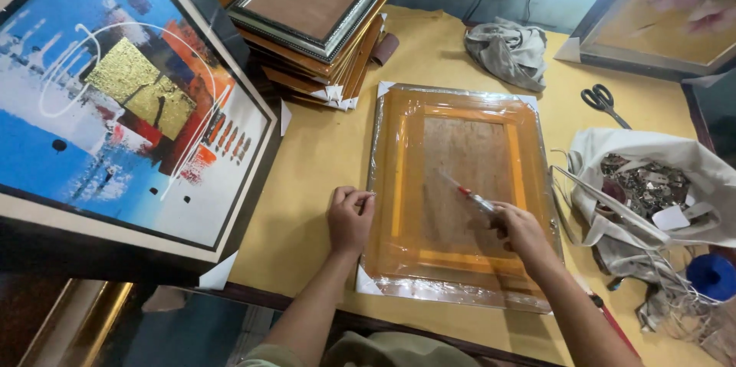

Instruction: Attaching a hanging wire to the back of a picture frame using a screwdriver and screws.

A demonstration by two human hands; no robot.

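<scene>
A picture frame wrapped in clear plastic lies face down on the yellow table, its brown backing board showing. My left hand rests at the frame's left edge, fingertips pinching the plastic wrap there. My right hand is over the lower right of the frame and grips a thin tool with a red band, its tip pointing up-left across the backing board.
A stack of framed pictures sits at the back left. A large abstract painting leans at left. Black scissors, a grey cloth and a white bag of metal bits lie at right, with a blue spool.
</scene>
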